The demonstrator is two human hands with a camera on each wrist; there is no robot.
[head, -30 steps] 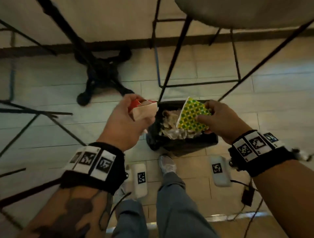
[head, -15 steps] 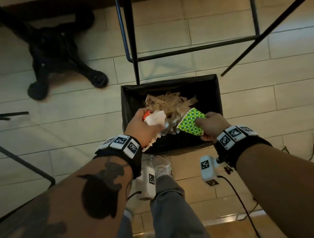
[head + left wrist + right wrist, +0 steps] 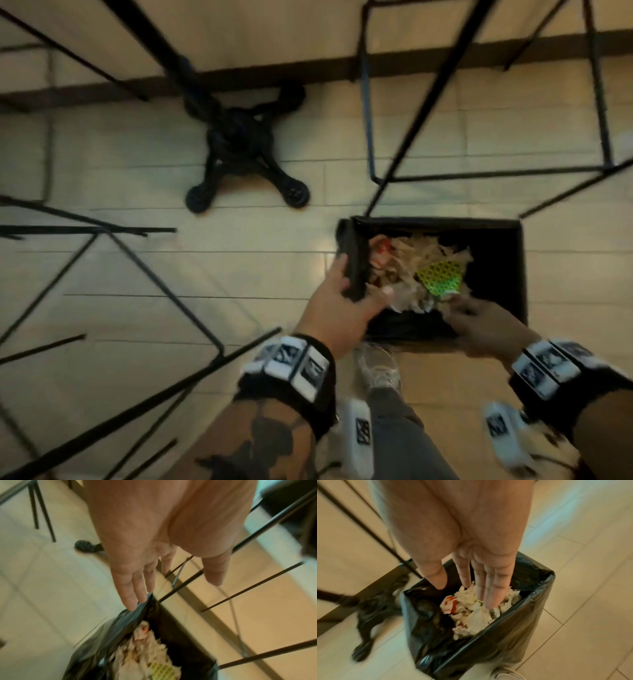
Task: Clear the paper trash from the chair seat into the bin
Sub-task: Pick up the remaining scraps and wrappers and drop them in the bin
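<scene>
The black-lined bin [image 3: 513, 267] stands on the floor, holding crumpled paper [image 3: 411, 253]. A green-yellow dotted paper cup [image 3: 440, 281] and a red-and-white paper piece [image 3: 380, 255] lie on top of the heap. My left hand [image 3: 359, 294] is at the bin's left rim. In the left wrist view my left hand [image 3: 173, 591] has straight fingers, and the fingertips [image 3: 133, 601] touch the liner edge [image 3: 120, 628]. My right hand [image 3: 459, 308] reaches in from the near side. In the right wrist view my right hand [image 3: 464, 592] has straight fingers [image 3: 488, 601] against the paper [image 3: 476, 619]. Neither hand holds anything.
A black cross-shaped table base [image 3: 245, 150] stands on the tiled floor at the far left. Thin black chair legs [image 3: 376, 120] rise just behind the bin, and more metal legs [image 3: 164, 284] are on the left. My shoe [image 3: 378, 366] is by the bin's near side.
Both hands have let go. The red-and-white paper and the dotted cup, held over the bin before, now lie inside it. Both hands have opened, and the head view has tilted up.
</scene>
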